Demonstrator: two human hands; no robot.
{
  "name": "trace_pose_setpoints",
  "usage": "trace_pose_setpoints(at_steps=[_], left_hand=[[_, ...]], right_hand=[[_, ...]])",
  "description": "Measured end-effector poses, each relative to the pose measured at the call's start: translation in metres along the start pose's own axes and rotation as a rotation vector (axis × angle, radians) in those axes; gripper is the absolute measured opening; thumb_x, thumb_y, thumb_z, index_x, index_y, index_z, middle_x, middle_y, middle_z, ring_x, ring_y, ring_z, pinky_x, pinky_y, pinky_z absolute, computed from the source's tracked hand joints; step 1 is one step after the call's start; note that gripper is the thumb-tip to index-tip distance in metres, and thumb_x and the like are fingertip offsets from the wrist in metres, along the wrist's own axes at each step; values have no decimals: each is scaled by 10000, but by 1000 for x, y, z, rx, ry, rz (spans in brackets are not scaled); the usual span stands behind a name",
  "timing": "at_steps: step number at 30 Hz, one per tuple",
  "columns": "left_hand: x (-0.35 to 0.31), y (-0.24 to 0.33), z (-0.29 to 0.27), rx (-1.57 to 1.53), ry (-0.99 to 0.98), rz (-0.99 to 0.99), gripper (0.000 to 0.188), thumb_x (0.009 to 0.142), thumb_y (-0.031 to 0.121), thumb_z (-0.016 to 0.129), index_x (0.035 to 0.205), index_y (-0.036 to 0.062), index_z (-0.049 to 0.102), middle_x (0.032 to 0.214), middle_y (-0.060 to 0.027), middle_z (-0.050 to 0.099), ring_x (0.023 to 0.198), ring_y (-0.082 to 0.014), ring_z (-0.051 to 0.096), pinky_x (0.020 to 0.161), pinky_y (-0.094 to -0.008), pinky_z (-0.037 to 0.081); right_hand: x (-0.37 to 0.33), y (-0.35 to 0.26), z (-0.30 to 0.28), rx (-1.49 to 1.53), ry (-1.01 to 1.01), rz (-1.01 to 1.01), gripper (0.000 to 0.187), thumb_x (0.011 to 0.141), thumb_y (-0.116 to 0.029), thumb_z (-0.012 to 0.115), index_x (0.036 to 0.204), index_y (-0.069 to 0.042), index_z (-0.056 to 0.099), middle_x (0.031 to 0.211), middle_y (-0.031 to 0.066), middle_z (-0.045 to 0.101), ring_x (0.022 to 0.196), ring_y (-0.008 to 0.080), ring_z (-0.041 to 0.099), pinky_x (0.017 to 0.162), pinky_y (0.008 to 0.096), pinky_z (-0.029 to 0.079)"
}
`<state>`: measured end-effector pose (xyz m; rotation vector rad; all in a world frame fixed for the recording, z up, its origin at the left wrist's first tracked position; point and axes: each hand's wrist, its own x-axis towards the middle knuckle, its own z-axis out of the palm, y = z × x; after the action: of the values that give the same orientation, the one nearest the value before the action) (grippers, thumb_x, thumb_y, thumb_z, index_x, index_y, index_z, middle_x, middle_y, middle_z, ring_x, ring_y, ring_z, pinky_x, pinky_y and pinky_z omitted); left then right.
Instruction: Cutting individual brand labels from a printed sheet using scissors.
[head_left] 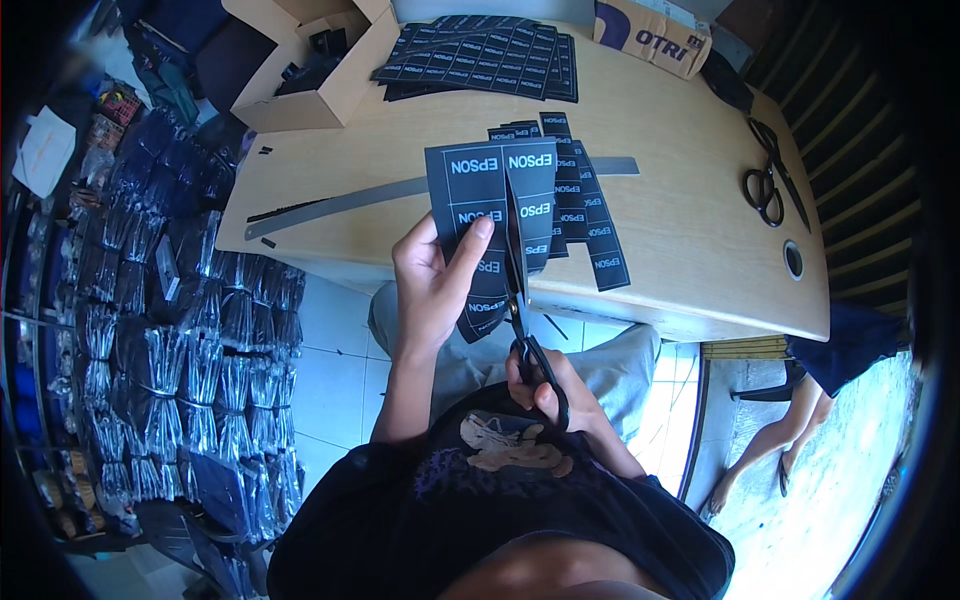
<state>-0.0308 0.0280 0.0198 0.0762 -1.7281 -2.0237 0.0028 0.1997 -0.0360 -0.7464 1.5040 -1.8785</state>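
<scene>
My left hand (437,275) grips a black sheet of printed labels (470,185), thumb on top, held up over the table's front edge. Black-handled scissors (517,270) are in my right hand (553,385), fingers through the loops. Their blades run up between two label columns, and the sheet is split along that line below the tips. The right-hand column hangs beside the blades. Behind it, several cut label strips (605,235) lie on the table (680,270), partly hidden by the sheet.
A steel ruler (345,205) lies across the table. At the back sit stacked label sheets (480,60), an open cardboard box (300,110) and a closed carton (650,40). Larger scissors (768,180) rest near a round hole (793,260). Plastic-wrapped bundles (165,370) fill the left; another person's legs (765,440) show right.
</scene>
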Motion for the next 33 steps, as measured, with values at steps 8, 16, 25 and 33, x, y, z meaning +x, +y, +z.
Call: trace_pose_setpoints(at_steps=[8,16,25,33], left_hand=[[-5,-3,5,72,-41,34,104,874,65,605,907,-33,596,772,19,569,662,-12,449,574,-168,366],[3,-2,12,45,-50,73,104,875,64,603,910,-33,598,772,23,572,656,-13,454,571,-167,373],[22,-4,20,12,-38,70,105,877,67,599,910,-33,596,789,20,583,678,-14,471,585,-169,386],[43,-1,31,-25,-37,71,101,874,69,605,905,-27,598,776,29,570,658,-6,445,565,-168,361]], right_hand=[[2,12,-9,-27,-6,-83,688,807,-696,427,747,-12,465,649,31,453,595,134,426,542,290,339],[8,10,-8,-3,35,-110,665,811,-677,453,734,-17,460,631,19,441,588,123,421,540,283,334],[21,7,-10,127,131,-81,580,822,-612,517,727,-44,449,533,-32,412,460,51,377,418,231,284],[37,-12,-12,160,184,-63,638,792,-648,522,707,-24,418,515,-2,398,425,84,389,402,224,314]])
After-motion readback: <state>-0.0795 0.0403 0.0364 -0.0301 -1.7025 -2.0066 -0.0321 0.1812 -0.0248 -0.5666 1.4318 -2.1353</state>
